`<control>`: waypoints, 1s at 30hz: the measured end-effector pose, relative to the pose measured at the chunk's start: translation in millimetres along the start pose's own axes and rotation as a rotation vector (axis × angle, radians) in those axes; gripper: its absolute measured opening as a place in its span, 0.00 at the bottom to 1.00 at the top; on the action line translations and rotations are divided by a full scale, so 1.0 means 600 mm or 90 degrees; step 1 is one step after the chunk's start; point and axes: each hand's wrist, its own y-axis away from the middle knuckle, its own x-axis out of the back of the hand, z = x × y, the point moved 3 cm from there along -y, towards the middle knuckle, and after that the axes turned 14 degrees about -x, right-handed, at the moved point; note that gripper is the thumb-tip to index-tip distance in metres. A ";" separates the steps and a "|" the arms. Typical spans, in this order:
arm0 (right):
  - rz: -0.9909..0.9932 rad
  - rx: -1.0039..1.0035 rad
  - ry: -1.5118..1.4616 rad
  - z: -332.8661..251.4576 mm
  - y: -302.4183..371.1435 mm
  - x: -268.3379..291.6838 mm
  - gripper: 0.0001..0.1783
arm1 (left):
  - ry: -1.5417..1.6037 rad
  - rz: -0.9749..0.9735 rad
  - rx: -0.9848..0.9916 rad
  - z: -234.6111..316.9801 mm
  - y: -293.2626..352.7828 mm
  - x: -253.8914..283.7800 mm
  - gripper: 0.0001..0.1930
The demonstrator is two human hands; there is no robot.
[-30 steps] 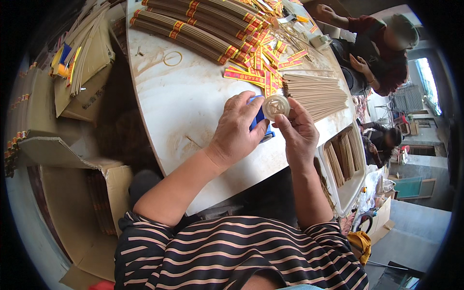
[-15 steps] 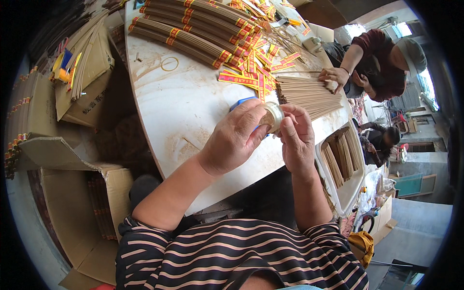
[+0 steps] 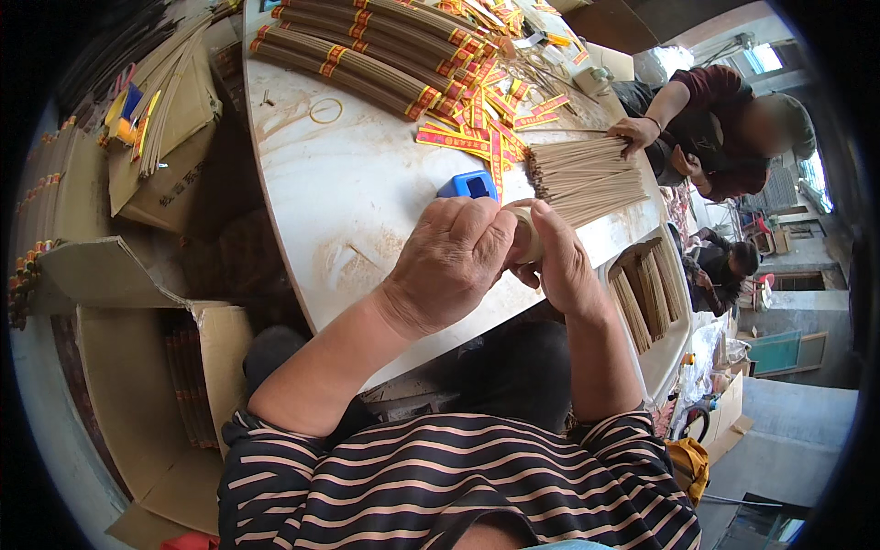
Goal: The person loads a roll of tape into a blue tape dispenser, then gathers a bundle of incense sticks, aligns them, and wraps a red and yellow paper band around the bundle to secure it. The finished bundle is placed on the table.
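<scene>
In the head view, both of the person's hands meet over the near edge of the table [image 3: 316,197], with a pale roll [image 3: 525,231] between them. The left hand [image 3: 449,261] has its fingers curled around the roll's left side, back of the hand upward, hiding much of it. The right hand [image 3: 573,266] grasps it from three o'clock, thumb upright along its side and fingertips bent in below; exactly how these fingertips press cannot be told. Taking the roll as the dial's centre, a blue dispenser [image 3: 470,186] stands on the table between ten and eleven o'clock, just beyond the left knuckles. Red-and-yellow labels [image 3: 454,139] lie scattered toward eleven and twelve, with banded bundles [image 3: 367,69] beyond them and a thin ring [image 3: 326,111] at ten. Loose sticks [image 3: 591,174] fan out at two o'clock, where a co-worker's hand [image 3: 637,133] rests on their far ends. A white tray [image 3: 667,341] holding more sticks sits at four, and an open carton [image 3: 128,394] at eight.
</scene>
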 end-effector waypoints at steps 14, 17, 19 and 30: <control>0.015 0.067 0.005 -0.002 0.026 -0.025 0.26 | 0.009 -0.056 0.024 0.030 0.000 0.003 0.16; 0.027 0.080 -0.002 0.004 0.021 -0.023 0.27 | 0.002 -0.031 0.030 0.030 -0.001 0.003 0.15; 0.067 0.069 -0.005 0.009 0.019 -0.024 0.30 | 0.003 -0.048 0.025 0.028 -0.001 0.003 0.14; -0.071 -0.062 0.052 0.004 0.023 -0.013 0.26 | -0.055 -0.183 0.002 0.030 0.007 -0.001 0.07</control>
